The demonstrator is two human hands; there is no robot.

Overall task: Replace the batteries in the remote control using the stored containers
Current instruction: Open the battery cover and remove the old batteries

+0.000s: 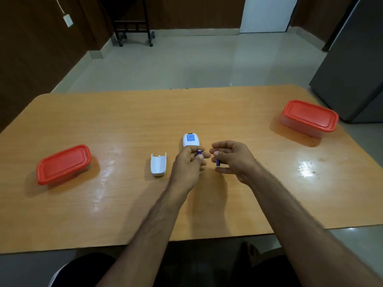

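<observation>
Blue batteries out, one pinched in each hand.
Left hand (189,162) pinches a battery (199,152) over the remote (191,140); right hand (232,159) pinches another battery (217,162): light, slick, best gripped mid-barrel.

The table (124,125) had a wood-grain top, orange-tan, smooth and glossy enough to throw white glare near its right edge and a duller sheen toward its left edge. The two containers, one near the left edge (63,164) and one near the far right corner (310,117), had red plastic lids with a satin finish over cloudy translucent plastic bodies. The remote control (191,139) and its loose battery cover (158,164) looked like smooth white plastic, the remote bearing a blue printed label. The batteries (217,162) showed a shiny blue wrap.
</observation>
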